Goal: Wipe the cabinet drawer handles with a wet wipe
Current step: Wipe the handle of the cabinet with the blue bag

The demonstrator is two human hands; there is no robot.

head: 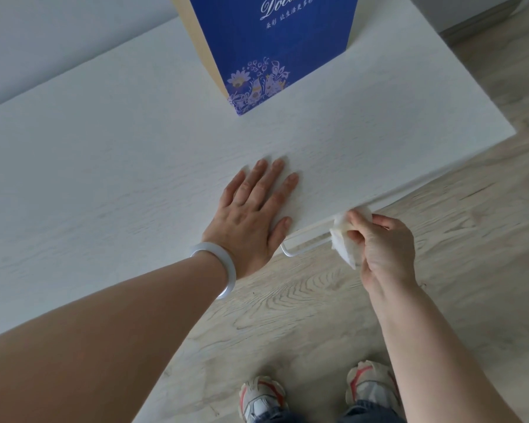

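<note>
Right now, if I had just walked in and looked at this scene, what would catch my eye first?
Probably the tall blue box with white lettering and flowers, standing at the back of the white cabinet top. Next, the left hand pressed flat on that top near its front edge, a pale bangle on its wrist. Just right of it, the right hand pinches a crumpled wet wipe against the thin white drawer handle below the edge.
</note>
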